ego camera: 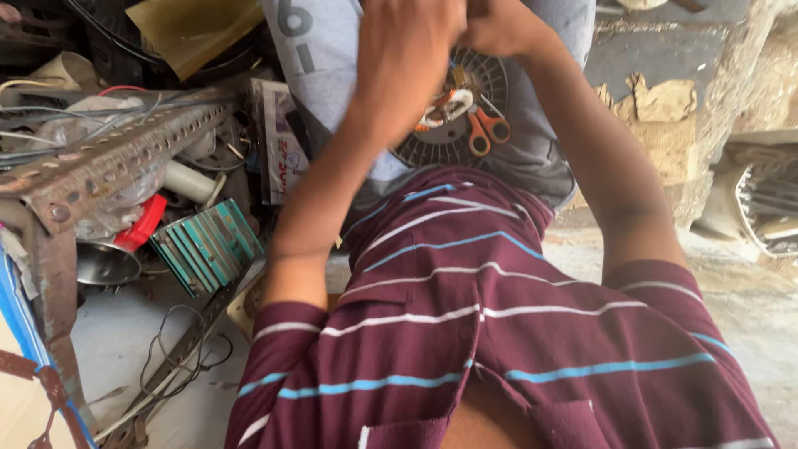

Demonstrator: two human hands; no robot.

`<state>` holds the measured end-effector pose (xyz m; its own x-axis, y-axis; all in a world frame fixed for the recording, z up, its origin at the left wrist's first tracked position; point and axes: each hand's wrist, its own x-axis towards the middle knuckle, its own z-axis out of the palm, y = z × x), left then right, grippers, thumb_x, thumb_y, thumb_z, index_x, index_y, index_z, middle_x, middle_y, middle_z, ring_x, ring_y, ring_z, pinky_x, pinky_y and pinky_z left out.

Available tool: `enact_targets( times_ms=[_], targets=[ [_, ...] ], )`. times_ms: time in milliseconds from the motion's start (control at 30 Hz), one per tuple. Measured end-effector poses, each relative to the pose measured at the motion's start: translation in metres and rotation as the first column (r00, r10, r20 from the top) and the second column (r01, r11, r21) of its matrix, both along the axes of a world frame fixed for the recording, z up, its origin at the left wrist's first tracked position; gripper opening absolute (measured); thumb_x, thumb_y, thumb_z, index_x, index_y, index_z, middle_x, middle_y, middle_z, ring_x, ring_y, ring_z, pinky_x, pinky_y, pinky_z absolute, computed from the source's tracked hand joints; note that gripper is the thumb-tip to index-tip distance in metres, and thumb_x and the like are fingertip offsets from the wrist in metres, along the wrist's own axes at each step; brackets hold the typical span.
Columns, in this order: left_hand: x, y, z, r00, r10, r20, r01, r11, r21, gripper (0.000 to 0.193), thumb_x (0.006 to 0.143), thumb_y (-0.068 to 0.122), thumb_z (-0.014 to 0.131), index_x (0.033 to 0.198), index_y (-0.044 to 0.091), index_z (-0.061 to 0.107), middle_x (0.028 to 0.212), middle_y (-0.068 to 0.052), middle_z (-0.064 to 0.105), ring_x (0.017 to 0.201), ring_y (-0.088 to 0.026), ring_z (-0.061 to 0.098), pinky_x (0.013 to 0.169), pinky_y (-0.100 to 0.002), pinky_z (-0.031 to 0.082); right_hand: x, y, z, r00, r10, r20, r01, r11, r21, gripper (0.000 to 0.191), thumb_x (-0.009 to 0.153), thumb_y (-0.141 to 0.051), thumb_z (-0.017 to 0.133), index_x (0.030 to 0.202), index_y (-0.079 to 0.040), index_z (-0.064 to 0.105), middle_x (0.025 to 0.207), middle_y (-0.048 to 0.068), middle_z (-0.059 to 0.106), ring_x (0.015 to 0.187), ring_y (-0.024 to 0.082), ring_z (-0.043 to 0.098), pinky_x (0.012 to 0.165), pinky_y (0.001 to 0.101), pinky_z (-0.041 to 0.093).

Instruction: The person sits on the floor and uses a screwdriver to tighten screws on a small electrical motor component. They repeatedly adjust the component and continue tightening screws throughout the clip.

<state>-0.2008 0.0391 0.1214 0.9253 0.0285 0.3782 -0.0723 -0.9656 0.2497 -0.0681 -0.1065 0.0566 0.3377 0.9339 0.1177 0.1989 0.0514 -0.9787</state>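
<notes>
The person's left hand [407, 58] and right hand [499, 25] meet at the top of the view, raised above a round black slotted motor part [449, 141] that lies on the grey-clad lap. Motion blur smears the left hand, so whether it is clenched or grasping anything cannot be told; the right hand is cut by the top edge and looks closed, though what it grips, if anything, is hidden.

On the motor part sits one coil of copper-coloured wire [440, 108], and one pair of orange-handled scissors [486, 129] rests just beside it. Judging from this, the work on the coil looks to be midway: the wire is partly bundled on the part, the scissors lie within reach, and nothing shows a finished winding.

To the left, one rusty perforated angle bar [108, 162] slants across the clutter, with one stack of green-edged metal plates [208, 245] below it, one red plastic piece [141, 223] and one shiny metal bowl [104, 264] nearby.
</notes>
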Motion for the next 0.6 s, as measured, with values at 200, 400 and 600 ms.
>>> enact_targets(
  times_ms=[200, 400, 600],
  targets=[
    [-0.085, -0.052, 0.034, 0.918, -0.242, -0.313, 0.217, 0.969, -0.115, 0.011, 0.089, 0.010, 0.061, 0.079, 0.011, 0.065, 0.079, -0.008, 0.061, 0.077, -0.025, 0.069, 0.065, -0.043, 0.053, -0.028, -0.042, 0.034, 0.864, -0.141, 0.484, 0.130, 0.990, 0.055, 0.015, 0.090, 0.005, 0.077, 0.104, 0.001, 0.073, 0.092, 0.007, 0.067, 0.080, 0.020, 0.064, 0.072, 0.0346, 0.051],
    [-0.107, -0.015, 0.041, 0.918, -0.154, -0.366, 0.076, 0.973, -0.218, 0.017, 0.089, 0.021, 0.072, 0.084, 0.005, 0.068, 0.080, -0.010, 0.065, 0.074, -0.026, 0.070, 0.066, -0.043, 0.055, -0.128, -0.065, 0.043, 0.553, -0.369, 0.747, 0.294, 0.925, 0.240, 0.036, 0.088, -0.001, 0.081, 0.123, -0.005, 0.073, 0.080, 0.004, 0.055, 0.066, 0.022, 0.055, 0.058, 0.0369, 0.043],
    [-0.013, 0.052, -0.041, 0.981, -0.146, -0.128, 0.097, 0.940, -0.328, 0.006, 0.083, 0.011, 0.075, 0.077, 0.008, 0.074, 0.067, -0.007, 0.070, 0.059, -0.021, 0.070, 0.056, -0.038, 0.054, -0.144, -0.071, 0.035, 0.631, -0.311, 0.711, 0.367, 0.927, 0.080, 0.041, 0.087, -0.010, 0.085, 0.125, -0.002, 0.074, 0.079, 0.007, 0.056, 0.061, 0.022, 0.054, 0.055, 0.0371, 0.042]
  ],
)
